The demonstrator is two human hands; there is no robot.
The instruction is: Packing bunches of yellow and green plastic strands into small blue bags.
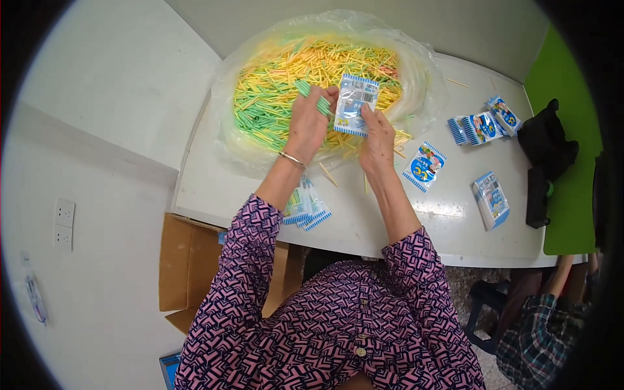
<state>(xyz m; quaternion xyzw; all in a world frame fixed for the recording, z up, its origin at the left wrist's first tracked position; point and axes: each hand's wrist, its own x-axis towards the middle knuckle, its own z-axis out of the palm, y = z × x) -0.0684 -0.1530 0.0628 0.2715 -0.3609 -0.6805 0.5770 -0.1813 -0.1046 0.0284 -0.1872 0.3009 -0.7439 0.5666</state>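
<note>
My left hand [307,123] is closed around a small bunch of pale green striped sticks [312,97], which poke out past its fingers. Beside it, my right hand [377,144] pinches a blue-and-white plastic packet [357,104] by its right edge, thumb on the front. Both hands are above a large clear plastic bag [416,84], opened wide and heaped with thin yellow, green and a few pinkish sticks [312,62]. Under my left forearm lie several partly clear packets [311,207] with sticks showing inside.
To the right lie a flat blue packet [425,167], another packet [491,200] and a small cluster of packets [482,127]. A black object [548,140] stands against the green panel [572,214]. A cardboard box [188,260] is below the table's left edge. Another person's plaid sleeve [536,331] shows lower right.
</note>
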